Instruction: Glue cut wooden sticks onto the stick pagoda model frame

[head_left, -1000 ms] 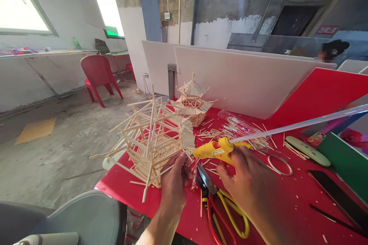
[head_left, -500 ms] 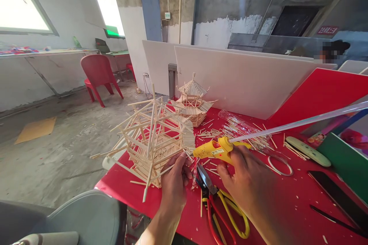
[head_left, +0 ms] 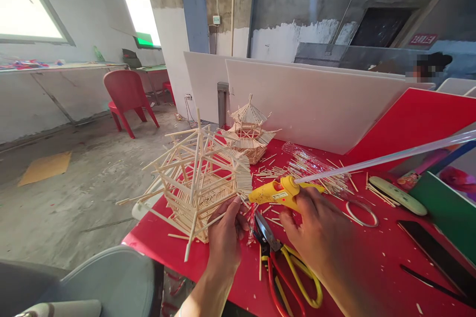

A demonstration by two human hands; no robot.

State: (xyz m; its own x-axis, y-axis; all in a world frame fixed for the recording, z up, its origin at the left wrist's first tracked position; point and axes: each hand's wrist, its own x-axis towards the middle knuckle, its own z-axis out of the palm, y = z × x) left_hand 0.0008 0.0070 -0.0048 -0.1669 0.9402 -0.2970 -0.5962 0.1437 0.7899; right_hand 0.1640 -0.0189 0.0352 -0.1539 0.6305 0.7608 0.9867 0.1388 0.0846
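My right hand (head_left: 318,223) grips a yellow hot glue gun (head_left: 275,194), a long clear glue stick (head_left: 386,156) running out of its back. The nozzle points left, close to the fingertips of my left hand (head_left: 227,230). Those fingers are closed at the lower right edge of an open model pavilion frame (head_left: 197,178) made of thin wooden sticks. Exactly which stick they pinch is partly hidden. Below the gun lie pliers (head_left: 273,252) with red and yellow handles. Behind the frame stands a smaller finished-looking stick pavilion (head_left: 251,131) with a tiered roof.
Loose sticks and a clear plastic bag (head_left: 316,166) lie on the red table (head_left: 357,267). To the right are a white ring (head_left: 362,214), a pale green oval case (head_left: 397,195) and a dark flat object (head_left: 435,252). White boards (head_left: 297,99) stand behind. A grey stool (head_left: 107,282) is at lower left.
The glue gun and my right hand have shifted very slightly to the left. My left hand stays in place at the pavilion frame.
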